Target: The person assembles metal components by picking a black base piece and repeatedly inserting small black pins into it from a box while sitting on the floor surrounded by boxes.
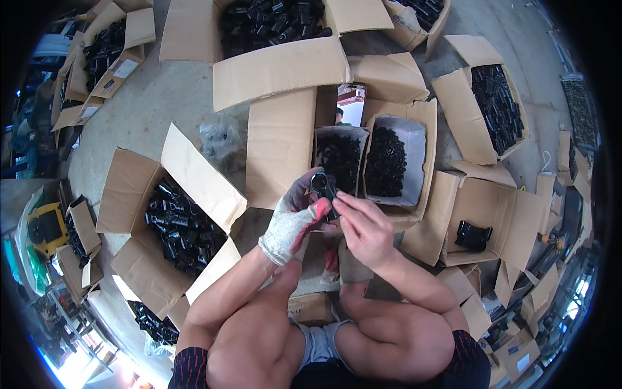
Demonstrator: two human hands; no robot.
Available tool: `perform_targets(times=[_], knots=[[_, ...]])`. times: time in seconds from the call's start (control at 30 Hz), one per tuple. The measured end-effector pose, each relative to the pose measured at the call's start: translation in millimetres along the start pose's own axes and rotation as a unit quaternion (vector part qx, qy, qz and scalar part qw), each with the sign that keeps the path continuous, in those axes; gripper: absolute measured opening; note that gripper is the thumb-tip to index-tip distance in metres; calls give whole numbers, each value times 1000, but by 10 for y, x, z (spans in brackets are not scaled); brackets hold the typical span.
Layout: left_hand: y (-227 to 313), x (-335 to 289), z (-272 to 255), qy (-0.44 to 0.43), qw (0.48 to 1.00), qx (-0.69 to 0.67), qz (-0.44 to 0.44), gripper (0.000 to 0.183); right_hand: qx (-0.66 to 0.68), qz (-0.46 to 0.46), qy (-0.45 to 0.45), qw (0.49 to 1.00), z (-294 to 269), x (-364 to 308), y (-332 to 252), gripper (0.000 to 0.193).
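My left hand (289,223), in a grey-white glove with red on it, is closed round a glossy black tubular part (319,184) whose round opening faces up. My bare right hand (370,232) pinches at the lower right side of the part, its thumb and fingertips together; whether a small piece is between them I cannot make out. Just beyond the hands, a cardboard box (429,139) holds two grey-lined bins with small black pieces (387,162) in the right one and more dark pieces (338,155) in the left. A phone-like screen (350,104) stands behind the left bin.
Open cartons of black parts surround me: one at left (129,194), one at the far side (278,71), one at far right (466,117). A carton (447,223) at right holds a few black parts (473,236). Clear plastic (220,138) lies on the concrete floor.
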State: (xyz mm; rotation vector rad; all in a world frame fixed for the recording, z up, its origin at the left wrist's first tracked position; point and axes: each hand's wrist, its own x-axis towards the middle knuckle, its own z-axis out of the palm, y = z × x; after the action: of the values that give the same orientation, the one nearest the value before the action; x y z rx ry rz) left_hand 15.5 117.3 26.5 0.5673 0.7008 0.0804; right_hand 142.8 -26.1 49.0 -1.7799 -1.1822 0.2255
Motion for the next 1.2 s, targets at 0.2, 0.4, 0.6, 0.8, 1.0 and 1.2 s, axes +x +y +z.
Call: perform_targets(times=[0.2, 0.4, 0.6, 0.8, 1.0, 1.2], knots=[[-28, -20, 5, -18, 999, -49, -2, 74, -5, -50, -16, 999, 22, -91, 70, 40], [-8, -53, -143, -5, 999, -42, 1, 73, 40, -42, -50, 997, -45, 21, 97, 44], [93, -85, -215, 33, 995, -89, 41, 69, -131, 130, -62, 981, -113, 603, 796, 16], [182, -161, -223, 63, 991, -104, 53, 70, -383, 16, -269, 884, 581, 797, 1164, 16], [117, -209, -297, 64, 993, -95, 39, 70, -442, -3, -300, 845, 877, 790, 1190, 18], [127, -241, -312, 71, 993, -95, 23, 70, -472, -1, -305, 827, 911, 750, 1287, 19]])
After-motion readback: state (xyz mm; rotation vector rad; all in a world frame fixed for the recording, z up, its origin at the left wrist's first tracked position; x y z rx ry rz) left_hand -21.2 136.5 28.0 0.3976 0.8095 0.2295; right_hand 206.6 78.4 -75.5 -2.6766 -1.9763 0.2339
